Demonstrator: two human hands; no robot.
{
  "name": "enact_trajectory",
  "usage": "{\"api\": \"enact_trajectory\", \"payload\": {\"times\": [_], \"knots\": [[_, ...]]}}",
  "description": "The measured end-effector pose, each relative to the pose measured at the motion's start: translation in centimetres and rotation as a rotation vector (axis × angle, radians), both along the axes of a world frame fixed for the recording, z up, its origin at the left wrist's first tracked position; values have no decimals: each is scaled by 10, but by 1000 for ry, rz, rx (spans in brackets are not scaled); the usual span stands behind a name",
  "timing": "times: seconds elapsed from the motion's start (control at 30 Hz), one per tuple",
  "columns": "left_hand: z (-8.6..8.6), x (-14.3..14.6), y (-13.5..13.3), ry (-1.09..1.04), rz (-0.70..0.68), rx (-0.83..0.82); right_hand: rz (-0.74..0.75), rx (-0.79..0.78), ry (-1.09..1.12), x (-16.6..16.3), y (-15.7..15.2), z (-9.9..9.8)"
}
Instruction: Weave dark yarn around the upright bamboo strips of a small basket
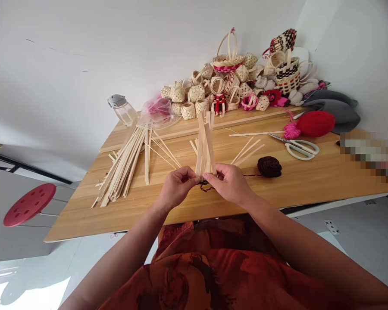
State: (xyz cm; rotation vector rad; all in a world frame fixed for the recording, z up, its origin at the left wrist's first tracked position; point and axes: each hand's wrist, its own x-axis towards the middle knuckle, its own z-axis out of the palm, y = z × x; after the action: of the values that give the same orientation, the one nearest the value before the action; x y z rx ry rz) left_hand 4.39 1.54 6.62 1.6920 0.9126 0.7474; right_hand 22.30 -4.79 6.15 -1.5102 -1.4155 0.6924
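Note:
Between my two hands stands a bundle of pale flat weaving strips, some upright and some fanning out low to both sides. My left hand pinches the base of the strips from the left. On the other side my right hand grips the same base, its thumb pressed against the front. Dark brown yarn loops just below the fingertips. It appears to run behind my right hand to a brown yarn ball on the table. How the strips cross at the base is hidden by my fingers.
Loose strips lie in a pile at the left, near a bottle and a plastic bag. Small woven baskets are heaped along the wall. Scissors and red yarn lie at the right of the wooden table.

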Motion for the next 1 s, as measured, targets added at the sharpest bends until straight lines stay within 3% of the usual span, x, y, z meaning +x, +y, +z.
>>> {"api": "enact_trajectory", "payload": {"times": [0.17, 0.27, 0.43, 0.57, 0.77, 1.0], "knots": [[15, -4, 8, 23, -100, 28, -20, -5, -38, 8, 6, -1], [22, -1, 9, 21, -85, 35, 2, -19, -16, 12, 7, -2], [16, 10, 5, 79, 2, 160, 4, -41, 26, 13, 7, -3], [10, 15, 6, 32, 34, 156, -2, -7, 33, 14, 7, -2], [10, 15, 8, -139, -104, 33, -28, -53, 28, 15, 8, -1], [21, 8, 10, -1, -223, 71, 5, -37, 61, 17, 8, -8]]}}
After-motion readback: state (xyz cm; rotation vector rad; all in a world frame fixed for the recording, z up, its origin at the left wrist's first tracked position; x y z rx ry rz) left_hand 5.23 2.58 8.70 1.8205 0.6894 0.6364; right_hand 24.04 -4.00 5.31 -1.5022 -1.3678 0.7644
